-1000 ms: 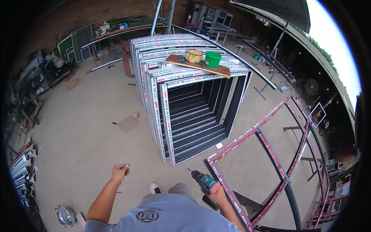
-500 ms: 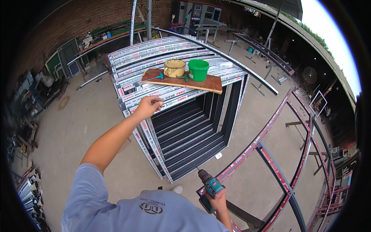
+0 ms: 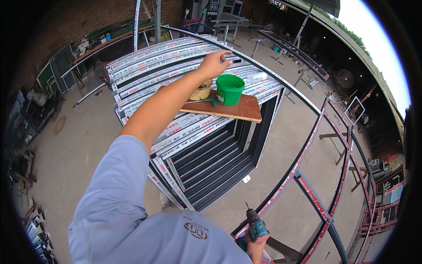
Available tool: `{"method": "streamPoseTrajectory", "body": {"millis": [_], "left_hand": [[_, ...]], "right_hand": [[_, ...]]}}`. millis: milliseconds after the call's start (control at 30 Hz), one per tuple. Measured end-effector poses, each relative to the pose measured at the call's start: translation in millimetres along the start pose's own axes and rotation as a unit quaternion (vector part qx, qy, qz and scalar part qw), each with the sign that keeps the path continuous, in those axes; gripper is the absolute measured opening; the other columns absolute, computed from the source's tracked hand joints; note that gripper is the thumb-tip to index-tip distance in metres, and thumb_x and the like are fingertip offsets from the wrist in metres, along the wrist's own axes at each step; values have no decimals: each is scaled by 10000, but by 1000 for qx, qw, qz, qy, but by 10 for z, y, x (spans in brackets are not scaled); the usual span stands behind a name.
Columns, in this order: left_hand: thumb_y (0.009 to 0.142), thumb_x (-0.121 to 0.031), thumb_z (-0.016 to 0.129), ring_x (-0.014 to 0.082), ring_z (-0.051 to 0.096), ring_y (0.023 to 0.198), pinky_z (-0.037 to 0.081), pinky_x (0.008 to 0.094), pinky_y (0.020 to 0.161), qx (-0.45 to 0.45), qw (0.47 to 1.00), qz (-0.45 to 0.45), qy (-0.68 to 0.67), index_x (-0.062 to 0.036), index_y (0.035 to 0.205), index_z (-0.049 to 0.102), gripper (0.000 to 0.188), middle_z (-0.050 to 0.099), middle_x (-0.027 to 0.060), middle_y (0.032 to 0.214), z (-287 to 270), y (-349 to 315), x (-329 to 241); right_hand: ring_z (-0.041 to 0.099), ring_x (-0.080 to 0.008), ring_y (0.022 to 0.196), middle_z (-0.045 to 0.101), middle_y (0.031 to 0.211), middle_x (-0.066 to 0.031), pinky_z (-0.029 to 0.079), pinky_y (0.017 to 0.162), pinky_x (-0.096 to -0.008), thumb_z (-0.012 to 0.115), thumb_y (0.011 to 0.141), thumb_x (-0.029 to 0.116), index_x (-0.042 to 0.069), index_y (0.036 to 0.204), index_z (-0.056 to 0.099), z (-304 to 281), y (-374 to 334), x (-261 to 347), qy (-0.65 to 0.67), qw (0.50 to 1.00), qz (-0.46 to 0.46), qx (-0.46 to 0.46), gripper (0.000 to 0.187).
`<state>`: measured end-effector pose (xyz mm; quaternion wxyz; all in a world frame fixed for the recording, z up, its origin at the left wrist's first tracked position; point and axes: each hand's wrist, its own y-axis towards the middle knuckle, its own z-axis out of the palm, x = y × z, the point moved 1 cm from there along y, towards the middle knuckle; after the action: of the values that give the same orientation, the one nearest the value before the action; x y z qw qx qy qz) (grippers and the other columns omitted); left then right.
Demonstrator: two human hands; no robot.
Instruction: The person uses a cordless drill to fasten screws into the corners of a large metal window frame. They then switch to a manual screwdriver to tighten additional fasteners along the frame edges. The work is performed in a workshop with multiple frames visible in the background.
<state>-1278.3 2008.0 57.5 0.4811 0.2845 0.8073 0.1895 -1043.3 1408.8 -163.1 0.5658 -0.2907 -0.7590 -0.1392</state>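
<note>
My left hand (image 3: 214, 65) is stretched forward over the stack of wrapped frames (image 3: 151, 57), above and behind the tubs. Its index finger and thumb are apart, and nothing shows between them. Close by stands a green plastic bucket (image 3: 230, 91), its contents hard to make out. My forearm partly covers a yellow tub (image 3: 201, 92). Both containers rest on a brown board (image 3: 242, 108), along with a green-handled tool (image 3: 213, 102) with a thin shaft. Low on the right, my right hand (image 3: 255, 247) grips a teal and black cordless drill (image 3: 256, 225), its bit pointing away from me.
A large frame with red protective film (image 3: 285, 187) lies on supports to my right. One long dark bar (image 3: 272, 72) crosses behind the stack. A clear bottle-like item (image 3: 257, 77) lies beyond the bucket. Panels (image 3: 61, 66) lean near the brick wall at left.
My left hand has moved forward and right, from the stack's near left edge to above the tubs, and its fingers have spread. The drill, still in my right hand, has shifted slightly right and down.
</note>
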Motion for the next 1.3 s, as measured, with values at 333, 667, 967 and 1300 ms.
{"method": "streamPoseTrajectory", "body": {"millis": [333, 667, 967, 1300], "left_hand": [[1000, -293, 707, 94, 618, 865, 532, 299, 805, 40, 998, -29, -28, -117, 1306, 716, 353, 701, 19, 941, -1936, -569, 831], [794, -508, 845, 341, 639, 1159, 506, 438, 1001, 72, 952, 295, 51, -123, 1402, 635, 750, 686, 136, 1239, -2671, -990, 408], [624, -602, 925, 263, 704, 802, 552, 357, 766, 163, 980, -32, 107, -26, 1107, 733, 776, 734, 105, 900, -3260, -1354, 1324], [724, -673, 854, 213, 728, 881, 563, 345, 812, 12, 948, -318, 27, 55, 1072, 755, 813, 761, 149, 948, -3278, -2198, 2452]], "right_hand": [[630, -172, 730, 611, 942, -68, 525, 629, -311, 737, 820, -86, 46, 1141, 574, 1480, 200, 1786, 153, 987, 36, -26, 383], [633, -179, 751, 651, 826, -64, 506, 723, -321, 758, 918, 118, 4, 1168, 619, 3678, 1259, 3924, 155, 932, -82, 318, 307], [710, -201, 971, 730, 1110, -139, 567, 861, -326, 669, 927, 56, -19, 1236, 628, 5010, 1391, 3959, 185, 820, 31, 540, 320], [707, -208, 1088, 724, 1159, -132, 545, 982, -334, 648, 980, 32, -53, 1260, 621, 4374, 2022, 3059, -66, 934, -169, 308, 294]]}}
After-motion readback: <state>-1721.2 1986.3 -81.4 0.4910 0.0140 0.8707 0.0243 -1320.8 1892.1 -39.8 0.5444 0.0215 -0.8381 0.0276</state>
